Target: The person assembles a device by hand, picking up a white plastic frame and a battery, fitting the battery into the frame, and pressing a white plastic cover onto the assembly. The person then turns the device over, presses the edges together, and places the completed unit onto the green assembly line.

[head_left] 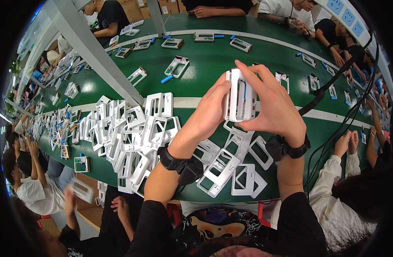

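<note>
Both my hands grip a white plastic housing (235,103) above the green table, tilted so that a long side faces me. Through its slot some dark and blue inner parts show. My left hand (208,110) clasps the housing's left side with the thumb near its top. Around its right side my right hand (278,103) is curled, fingers at the top and thumb at the lower edge. Below them lie several loose white rectangular frames (224,166). A large heap of similar white frames (127,139) spreads to the left of my left forearm.
On the green table (115,79), units with blue cylinders (176,67) lie in rows beyond my hands. A grey metal post (100,51) rises at left. Black cables (354,107) hang at right. Co-workers sit around; a person's hand (71,200) at lower left holds a white frame.
</note>
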Available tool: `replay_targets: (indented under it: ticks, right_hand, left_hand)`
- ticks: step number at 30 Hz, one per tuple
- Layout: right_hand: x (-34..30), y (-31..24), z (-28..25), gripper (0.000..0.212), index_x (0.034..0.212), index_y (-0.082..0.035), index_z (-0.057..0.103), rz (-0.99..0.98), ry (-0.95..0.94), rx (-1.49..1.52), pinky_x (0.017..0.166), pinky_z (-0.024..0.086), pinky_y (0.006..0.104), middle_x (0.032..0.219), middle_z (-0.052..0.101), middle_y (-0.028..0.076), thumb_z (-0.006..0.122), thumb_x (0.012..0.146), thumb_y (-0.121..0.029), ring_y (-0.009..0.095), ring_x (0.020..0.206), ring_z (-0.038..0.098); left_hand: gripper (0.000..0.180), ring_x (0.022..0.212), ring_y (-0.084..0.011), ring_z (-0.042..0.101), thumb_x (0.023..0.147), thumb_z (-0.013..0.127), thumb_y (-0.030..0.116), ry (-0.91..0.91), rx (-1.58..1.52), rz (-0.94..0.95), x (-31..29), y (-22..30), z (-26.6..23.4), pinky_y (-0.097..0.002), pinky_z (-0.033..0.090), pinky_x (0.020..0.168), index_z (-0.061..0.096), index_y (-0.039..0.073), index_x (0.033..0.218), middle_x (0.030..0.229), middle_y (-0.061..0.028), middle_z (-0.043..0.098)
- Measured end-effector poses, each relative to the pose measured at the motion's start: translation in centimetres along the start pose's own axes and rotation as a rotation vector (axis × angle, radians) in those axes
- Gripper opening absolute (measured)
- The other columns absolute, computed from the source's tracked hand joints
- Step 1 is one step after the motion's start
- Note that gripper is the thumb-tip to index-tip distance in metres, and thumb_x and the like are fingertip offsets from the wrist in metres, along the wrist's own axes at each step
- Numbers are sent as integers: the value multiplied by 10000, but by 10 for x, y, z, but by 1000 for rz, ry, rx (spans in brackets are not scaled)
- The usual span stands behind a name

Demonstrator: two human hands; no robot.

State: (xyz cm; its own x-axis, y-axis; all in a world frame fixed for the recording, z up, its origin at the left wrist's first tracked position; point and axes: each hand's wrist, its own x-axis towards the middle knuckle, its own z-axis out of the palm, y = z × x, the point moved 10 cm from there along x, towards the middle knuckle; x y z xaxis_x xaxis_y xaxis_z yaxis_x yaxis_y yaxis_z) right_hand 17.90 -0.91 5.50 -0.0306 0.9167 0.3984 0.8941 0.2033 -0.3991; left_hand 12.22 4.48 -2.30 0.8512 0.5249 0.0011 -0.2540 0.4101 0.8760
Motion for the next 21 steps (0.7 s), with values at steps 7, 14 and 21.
replay_targets:
  ticks: [7, 14, 21]
  right_hand:
    - [2, 1, 3, 1019, 1458, -133, 385, -17, 2, 27, 874, 475, 381, 1213, 504, 134, 808, 533, -189, 337, 1043, 561]
    - [2, -3, 1, 1002, 1442, -121, 400, -28, 14, 51, 900, 463, 383, 1226, 495, 131, 809, 529, -183, 337, 1070, 545]
    - [3, -7, -1, 984, 1431, -104, 404, -80, 49, 90, 918, 460, 388, 1228, 488, 137, 802, 532, -143, 338, 1101, 527]
  left_hand:
    - [483, 1070, -207, 587, 1030, 276, 276, 2, 43, 28, -2, 4, 1, -379, 507, 883, 285, 113, 1484, 1219, -113, 553]
    - [493, 1149, -207, 556, 1049, 304, 307, 24, 71, 79, -5, 8, 1, -388, 505, 904, 261, 123, 1504, 1286, -89, 524]
    - [506, 1175, -211, 542, 1055, 322, 318, 41, 43, 129, -8, 12, 3, -403, 491, 953, 247, 121, 1514, 1352, -82, 485]
